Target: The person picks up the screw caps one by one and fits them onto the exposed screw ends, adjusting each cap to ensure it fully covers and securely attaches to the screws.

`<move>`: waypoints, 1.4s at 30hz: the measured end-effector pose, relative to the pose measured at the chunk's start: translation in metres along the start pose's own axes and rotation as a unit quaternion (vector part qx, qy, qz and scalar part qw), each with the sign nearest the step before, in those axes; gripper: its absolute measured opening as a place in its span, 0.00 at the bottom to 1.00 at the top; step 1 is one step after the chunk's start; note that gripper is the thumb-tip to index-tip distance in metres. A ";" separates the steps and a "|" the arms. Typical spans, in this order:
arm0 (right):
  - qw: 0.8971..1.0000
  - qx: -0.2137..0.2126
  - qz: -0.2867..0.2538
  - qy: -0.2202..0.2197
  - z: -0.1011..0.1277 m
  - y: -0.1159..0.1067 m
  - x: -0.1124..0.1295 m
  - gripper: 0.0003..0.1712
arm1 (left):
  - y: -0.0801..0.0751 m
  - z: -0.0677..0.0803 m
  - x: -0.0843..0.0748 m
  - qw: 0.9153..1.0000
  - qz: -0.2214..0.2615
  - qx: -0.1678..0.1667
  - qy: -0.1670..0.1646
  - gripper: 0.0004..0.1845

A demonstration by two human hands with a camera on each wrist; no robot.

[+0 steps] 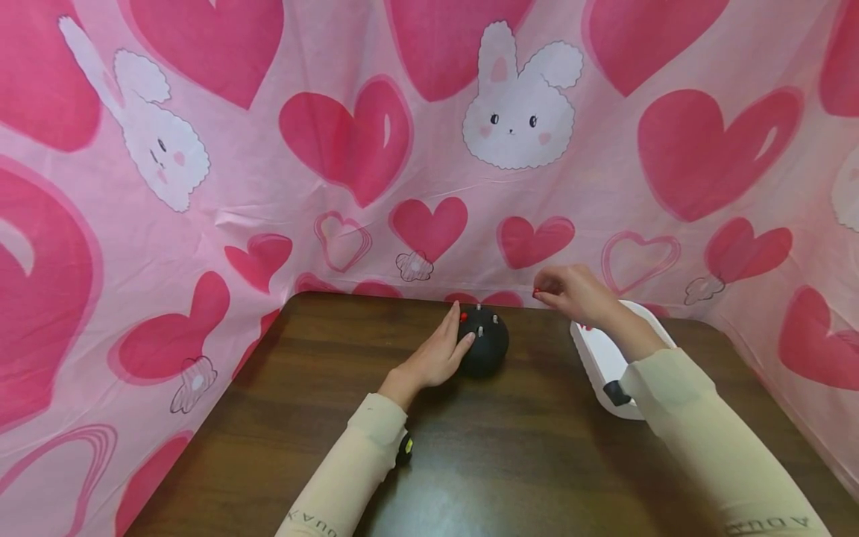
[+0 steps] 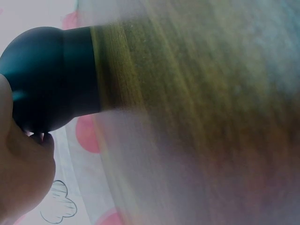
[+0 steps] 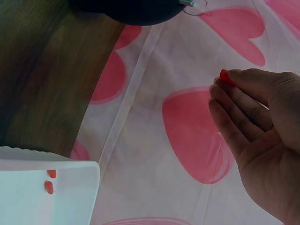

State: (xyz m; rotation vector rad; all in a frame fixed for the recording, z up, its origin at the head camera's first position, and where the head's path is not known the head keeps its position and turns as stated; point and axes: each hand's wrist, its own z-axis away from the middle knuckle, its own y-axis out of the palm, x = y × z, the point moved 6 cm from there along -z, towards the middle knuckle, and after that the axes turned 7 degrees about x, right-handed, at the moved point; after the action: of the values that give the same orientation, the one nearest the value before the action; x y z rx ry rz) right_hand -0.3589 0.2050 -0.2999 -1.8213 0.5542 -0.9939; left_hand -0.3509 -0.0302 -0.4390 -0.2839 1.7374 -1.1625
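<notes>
Right hand [image 3: 253,136] fills the right of the wrist view, pinching a small red piece [image 3: 227,77] at its fingertips. Centre frame from the head camera, left hand [image 1: 439,352] rests relaxed against the black ball [image 1: 485,341] on the desk [image 1: 510,455]. White tray [image 1: 599,356] sits right of it.

**Camera setup: one head view, two wrist views**

Head camera: high, looking forward and down over the brown table [image 1: 510,455] toward the far pink heart cloth [image 1: 349,142]; both forearms enter from the near edge.

Left wrist camera: very close and rolled sideways; the table [image 2: 197,93] is blurred, and the black dome [image 2: 51,79] fills the upper left.

Right wrist camera: close behind the right hand [image 3: 262,136], facing the cloth [image 3: 154,117] and the table's far edge [image 3: 42,70].

All three views share the black dome [image 1: 485,341] [image 3: 136,9]; head and right wrist views also share the white tray [image 1: 600,358] [image 3: 42,192].
</notes>
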 end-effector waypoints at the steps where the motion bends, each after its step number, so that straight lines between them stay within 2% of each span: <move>1: 1.000 0.000 0.000 -0.002 -0.001 0.000 0.001 0.07 | 0.000 0.000 0.000 1.000 -0.001 0.000 0.000 0.44; 42: 1.000 -0.008 -0.012 -0.024 -0.014 0.013 0.016 0.11 | -0.001 0.001 -0.002 1.000 -0.003 0.002 -0.001 0.44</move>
State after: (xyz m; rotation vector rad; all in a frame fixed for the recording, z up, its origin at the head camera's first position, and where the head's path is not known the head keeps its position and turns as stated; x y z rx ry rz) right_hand -0.3607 0.1804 -0.3024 -1.8647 0.5129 -0.9615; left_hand -0.3489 -0.0298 -0.4370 -0.2887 1.7340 -1.1693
